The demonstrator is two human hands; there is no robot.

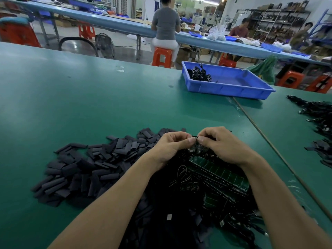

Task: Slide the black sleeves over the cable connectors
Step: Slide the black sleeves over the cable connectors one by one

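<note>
My left hand (173,145) and my right hand (221,143) meet thumb to thumb over the green table, both pinching one small black piece (194,136) between the fingertips; whether it is a sleeve or a connector is hidden by the fingers. A large heap of flat black sleeves (86,168) spreads to the left of my hands. Under my wrists lies a tangle of black cables (194,186) with small green circuit boards (221,175).
A blue tray (239,90) with a few finished black cables stands at the back right. More black cables (318,114) and sleeves (321,150) lie at the right edge. A seam (265,137) runs diagonally across the table. People sit at benches beyond.
</note>
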